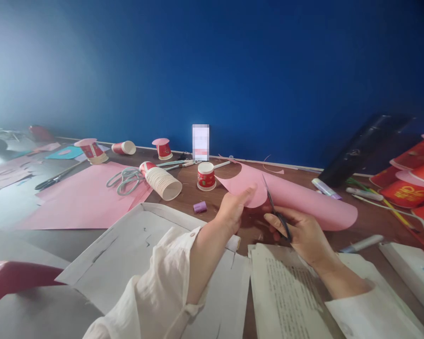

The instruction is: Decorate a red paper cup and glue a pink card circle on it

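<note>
A large curling sheet of pink paper (304,200) stretches across the right middle of the table. My left hand (232,210) pinches its rounded near-left edge, thumb on top. In my right hand (302,230) is a pair of black-handled scissors (273,207), fingers closed round the handles. Its blades point up and away, against the pink paper beside my left thumb. Just beyond my left hand a red paper cup (206,177) stands upside down. A purple cap (199,207) lies near my left wrist.
A stack of paper cups (162,181) lies left of centre, beside grey cord (125,181) and flat pink paper (92,202). A white box lid (127,240) and printed pages (286,282) lie in front. Red lanterns (410,190) and a glue stick (325,188) are at right.
</note>
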`<action>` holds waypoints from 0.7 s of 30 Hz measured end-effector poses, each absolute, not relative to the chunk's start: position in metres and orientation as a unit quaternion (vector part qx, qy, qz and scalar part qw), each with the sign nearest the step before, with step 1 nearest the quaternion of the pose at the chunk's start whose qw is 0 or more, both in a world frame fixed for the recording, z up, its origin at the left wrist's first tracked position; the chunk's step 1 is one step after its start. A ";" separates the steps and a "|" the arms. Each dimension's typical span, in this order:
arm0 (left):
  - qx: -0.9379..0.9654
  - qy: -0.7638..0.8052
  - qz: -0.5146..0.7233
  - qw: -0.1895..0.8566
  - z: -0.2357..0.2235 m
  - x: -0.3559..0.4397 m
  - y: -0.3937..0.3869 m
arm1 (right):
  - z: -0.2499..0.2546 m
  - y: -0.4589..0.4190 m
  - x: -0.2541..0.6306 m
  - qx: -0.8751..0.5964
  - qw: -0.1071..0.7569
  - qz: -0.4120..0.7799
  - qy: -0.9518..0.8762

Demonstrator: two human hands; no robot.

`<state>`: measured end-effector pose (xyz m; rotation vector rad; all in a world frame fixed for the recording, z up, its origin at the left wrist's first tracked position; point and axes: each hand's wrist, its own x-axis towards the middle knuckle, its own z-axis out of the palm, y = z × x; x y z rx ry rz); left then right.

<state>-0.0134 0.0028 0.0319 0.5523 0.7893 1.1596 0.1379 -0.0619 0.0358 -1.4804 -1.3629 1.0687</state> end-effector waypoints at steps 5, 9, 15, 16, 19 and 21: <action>0.219 0.356 0.589 0.691 0.034 -0.012 0.008 | 0.035 -0.061 0.134 -0.582 0.424 0.441 -0.535; 0.195 0.372 0.601 0.680 0.032 -0.011 0.011 | 0.034 -0.061 0.135 -0.585 0.417 0.450 -0.530; 0.200 0.372 0.594 0.685 0.030 -0.012 0.013 | 0.034 -0.061 0.137 -0.580 0.416 0.471 -0.518; 0.201 0.372 0.594 0.684 0.030 -0.012 0.013 | 0.035 -0.061 0.137 -0.579 0.414 0.477 -0.516; 0.201 0.374 0.592 0.685 0.030 -0.013 0.014 | 0.035 -0.061 0.138 -0.577 0.410 0.486 -0.512; 0.201 0.372 0.592 0.686 0.031 -0.013 0.014 | 0.036 -0.061 0.138 -0.579 0.410 0.483 -0.514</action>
